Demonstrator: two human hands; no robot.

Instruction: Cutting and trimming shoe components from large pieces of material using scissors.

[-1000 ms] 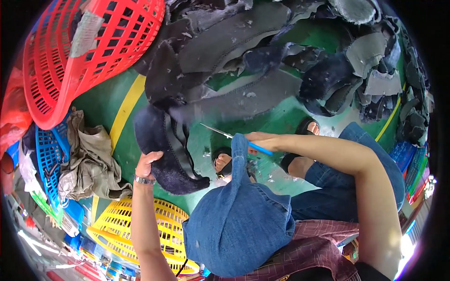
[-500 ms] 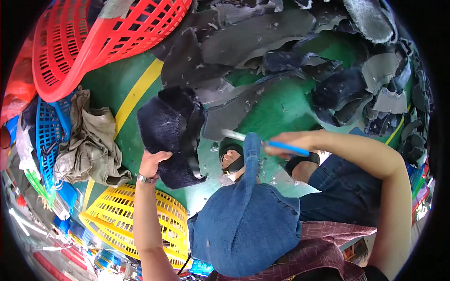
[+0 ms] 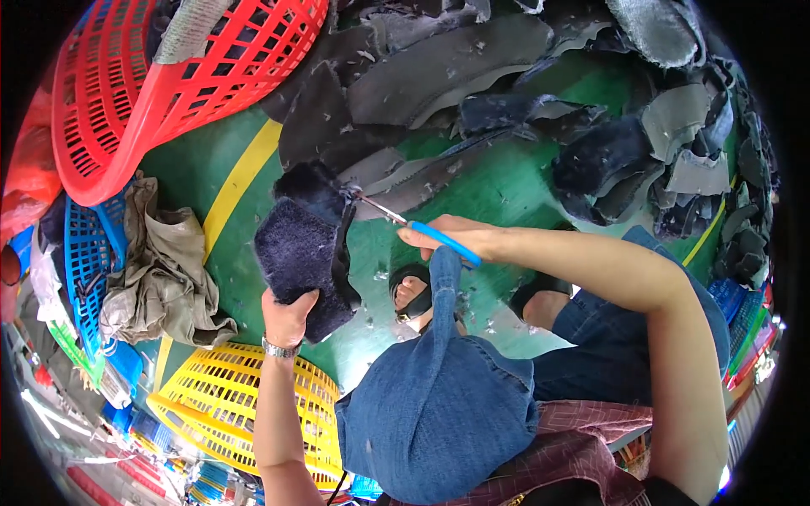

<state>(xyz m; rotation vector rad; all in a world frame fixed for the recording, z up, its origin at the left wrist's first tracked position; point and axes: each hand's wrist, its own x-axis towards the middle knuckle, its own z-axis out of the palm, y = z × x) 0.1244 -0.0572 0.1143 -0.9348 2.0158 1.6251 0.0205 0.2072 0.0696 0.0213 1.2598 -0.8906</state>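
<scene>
My left hand (image 3: 287, 319) is closed on the lower end of a dark navy furry piece (image 3: 291, 240), its thumb lying over the pile and its other fingers mostly hidden beneath. In my right hand (image 3: 460, 232) is a pair of scissors (image 3: 390, 213) with blue handles. The metal blades point left, and their tips meet the upper right edge of the furry piece. Whether the blades are apart there is too small to tell.
Dark grey and navy offcuts (image 3: 456, 63) lie over the green floor (image 3: 506, 190). A red basket (image 3: 101, 181) stands at the upper left, a yellow basket (image 3: 211, 396) below, with beige cloth (image 3: 169, 270) between. A denim cap-like shape (image 3: 439, 413) fills the lower middle; sandalled feet show beyond it.
My right hand has swung left, bringing the scissors from beside the denim shape to the furry piece's edge. The furry piece has turned slightly in my left hand, which has shifted a little lower.
</scene>
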